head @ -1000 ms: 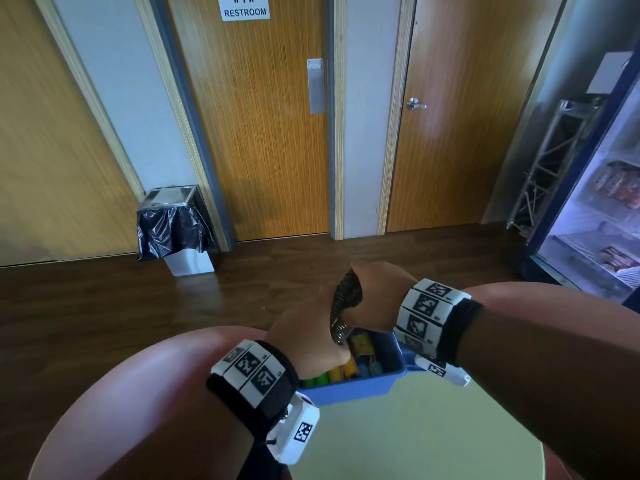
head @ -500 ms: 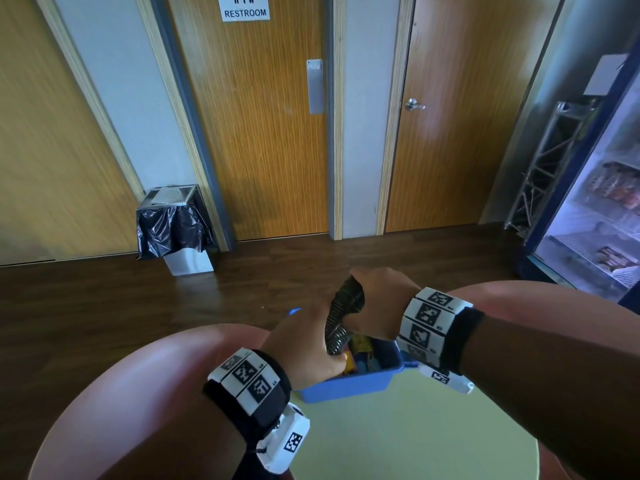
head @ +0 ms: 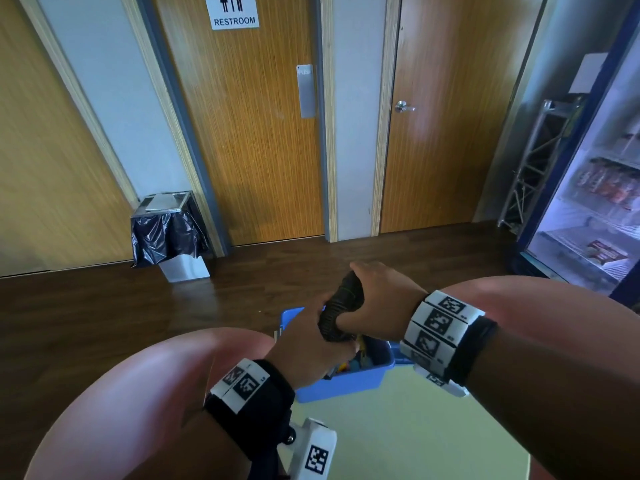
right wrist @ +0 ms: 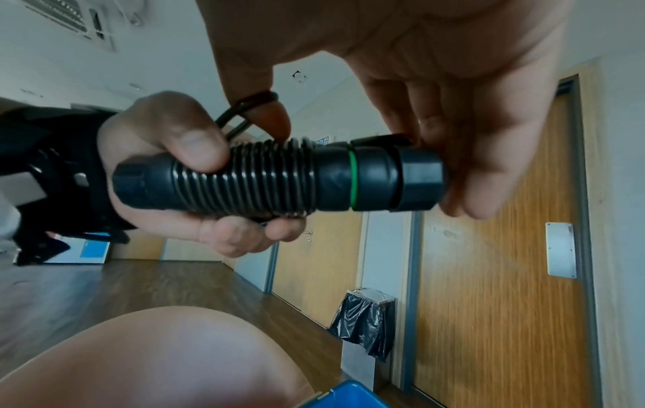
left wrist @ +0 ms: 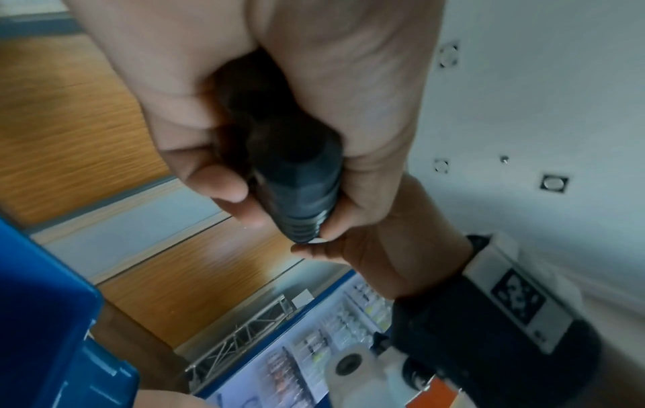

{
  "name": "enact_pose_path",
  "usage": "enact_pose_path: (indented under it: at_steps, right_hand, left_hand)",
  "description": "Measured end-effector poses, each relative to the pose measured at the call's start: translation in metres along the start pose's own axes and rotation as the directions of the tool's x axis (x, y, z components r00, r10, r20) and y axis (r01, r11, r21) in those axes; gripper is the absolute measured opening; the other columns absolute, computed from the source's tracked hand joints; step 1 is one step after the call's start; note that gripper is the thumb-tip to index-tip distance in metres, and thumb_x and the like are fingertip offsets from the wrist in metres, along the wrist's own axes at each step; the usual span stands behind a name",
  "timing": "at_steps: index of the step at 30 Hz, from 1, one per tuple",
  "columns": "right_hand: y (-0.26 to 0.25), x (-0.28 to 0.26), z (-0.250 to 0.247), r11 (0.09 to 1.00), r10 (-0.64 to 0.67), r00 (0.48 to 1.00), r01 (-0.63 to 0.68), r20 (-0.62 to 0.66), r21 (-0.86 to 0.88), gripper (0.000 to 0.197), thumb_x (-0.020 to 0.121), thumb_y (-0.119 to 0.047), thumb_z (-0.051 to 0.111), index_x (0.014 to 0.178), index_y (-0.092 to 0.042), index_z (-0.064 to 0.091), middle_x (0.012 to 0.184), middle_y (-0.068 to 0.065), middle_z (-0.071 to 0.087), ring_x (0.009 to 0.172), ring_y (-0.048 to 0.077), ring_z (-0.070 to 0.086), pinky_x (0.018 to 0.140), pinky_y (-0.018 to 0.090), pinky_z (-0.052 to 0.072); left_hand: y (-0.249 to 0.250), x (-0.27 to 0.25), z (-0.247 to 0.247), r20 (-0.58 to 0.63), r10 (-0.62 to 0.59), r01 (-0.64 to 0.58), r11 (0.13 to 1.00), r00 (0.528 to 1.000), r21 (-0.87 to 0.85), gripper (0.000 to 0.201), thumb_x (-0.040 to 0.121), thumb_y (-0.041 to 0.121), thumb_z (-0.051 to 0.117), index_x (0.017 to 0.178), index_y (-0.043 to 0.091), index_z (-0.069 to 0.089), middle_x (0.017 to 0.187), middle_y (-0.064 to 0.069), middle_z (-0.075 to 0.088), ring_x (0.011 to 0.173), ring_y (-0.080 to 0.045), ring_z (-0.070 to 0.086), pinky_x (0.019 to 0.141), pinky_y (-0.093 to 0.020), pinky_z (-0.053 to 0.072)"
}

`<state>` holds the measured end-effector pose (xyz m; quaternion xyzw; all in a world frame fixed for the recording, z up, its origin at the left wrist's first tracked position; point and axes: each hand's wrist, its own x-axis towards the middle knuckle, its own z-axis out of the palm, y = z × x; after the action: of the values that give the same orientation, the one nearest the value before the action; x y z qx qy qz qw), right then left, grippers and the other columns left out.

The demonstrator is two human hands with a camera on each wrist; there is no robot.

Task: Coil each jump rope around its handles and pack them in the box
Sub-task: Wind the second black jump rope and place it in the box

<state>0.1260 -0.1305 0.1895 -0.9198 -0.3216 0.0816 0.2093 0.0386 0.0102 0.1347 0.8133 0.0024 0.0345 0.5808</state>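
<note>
Jump rope gripped above box: left hand low, right hand high.

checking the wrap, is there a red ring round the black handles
No, the ring round the handles is green, seen in the right wrist view, beside the coiled rope.

My head view is dim indoors, the brightest light spilling from the lit fridge at right and sheening the door. Straight frames bow toward the wide-angle edges. Both wrist views smear with motion blur, and the left hand is soft.
</note>
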Motion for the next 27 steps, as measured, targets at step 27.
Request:
enact_pose_path:
  at_steps: [27]
  right_hand:
    - [0.168,-0.044,-0.085,0.979,-0.193,0.965,0.177,0.180,0.099,0.045,0.068,-0.043,0.077,0.101,-0.024,0.053,0.087,-0.006,0.064,0.079,0.014,0.062,0.075,0.039,0.056]
  left_hand:
    - [0.044,0.072,0.174,0.185,-0.170,0.224,0.915,0.968,-0.334,0.037,0.064,0.009,0.078,0.095,0.018,0.062,0.083,-0.022,0.059,0.082,-0.044,0.052,0.064,-0.049,0.040]
